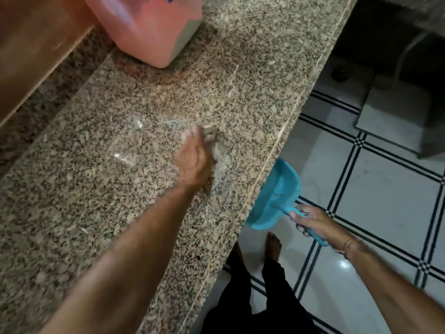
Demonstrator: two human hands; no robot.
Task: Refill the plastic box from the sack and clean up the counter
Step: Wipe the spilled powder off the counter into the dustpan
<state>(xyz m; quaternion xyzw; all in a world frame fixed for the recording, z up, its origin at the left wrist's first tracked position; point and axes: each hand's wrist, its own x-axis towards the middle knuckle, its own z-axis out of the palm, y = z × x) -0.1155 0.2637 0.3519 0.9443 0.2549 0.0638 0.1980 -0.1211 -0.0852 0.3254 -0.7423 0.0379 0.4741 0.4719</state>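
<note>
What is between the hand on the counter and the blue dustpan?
In the head view, only speckled counter and its front edge lie between the left hand and the dustpan, with some pale blurry powder beside the hand.

Speckled granite counter (pixel 120 201) carries pink plastic box (pixel 149 27) at far end; pale spilled powder (pixel 222 160) near front edge.

Left hand (pixel 195 158) fingers motion-blurred, pink plastic box (pixel 147 27) cut off at top edge
</note>
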